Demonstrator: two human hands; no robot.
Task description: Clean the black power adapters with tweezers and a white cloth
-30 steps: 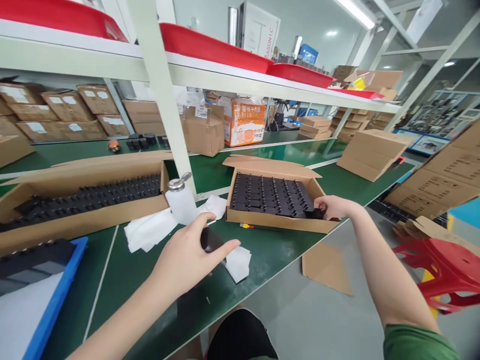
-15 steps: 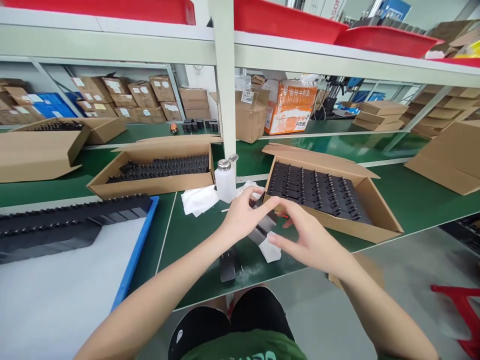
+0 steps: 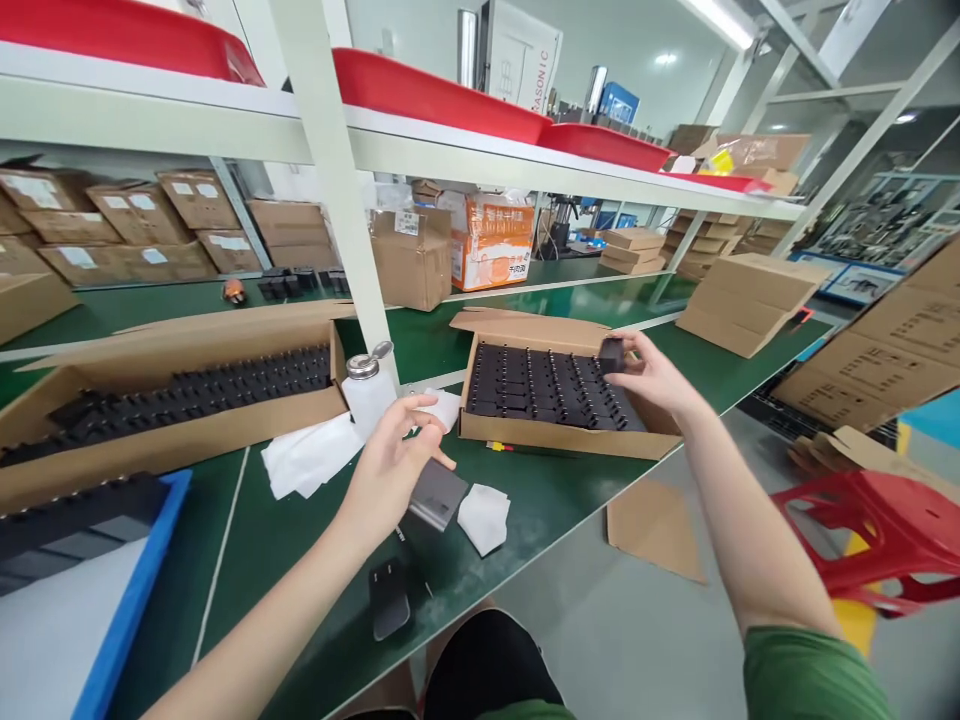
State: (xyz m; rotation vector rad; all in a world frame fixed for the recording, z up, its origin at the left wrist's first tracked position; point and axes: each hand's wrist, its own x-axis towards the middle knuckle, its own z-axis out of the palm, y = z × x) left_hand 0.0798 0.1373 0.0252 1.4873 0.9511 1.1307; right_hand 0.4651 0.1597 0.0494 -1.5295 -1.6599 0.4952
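My right hand point(image 3: 651, 375) pinches a small black part point(image 3: 611, 355) over the far right corner of an open cardboard box point(image 3: 555, 438) filled with rows of black parts. My left hand point(image 3: 394, 462) hovers above the green table, fingers curled around the edge of a flat grey piece point(image 3: 437, 494). A folded white wipe point(image 3: 484, 517) lies just right of that piece. Another dark flat part point(image 3: 389, 598) rests near the table's front edge.
A white pump bottle point(image 3: 369, 392) stands by the shelf post point(image 3: 341, 200), with white cloths point(image 3: 311, 455) beside it. A long cardboard box of black parts point(image 3: 172, 425) sits left, a blue tray point(image 3: 120, 610) at the near left. A red stool point(image 3: 877, 540) stands on the floor right.
My right hand left the spot by my left hand and went to the box, where it now holds a black part. The view swung right. My left hand stays on the grey piece.
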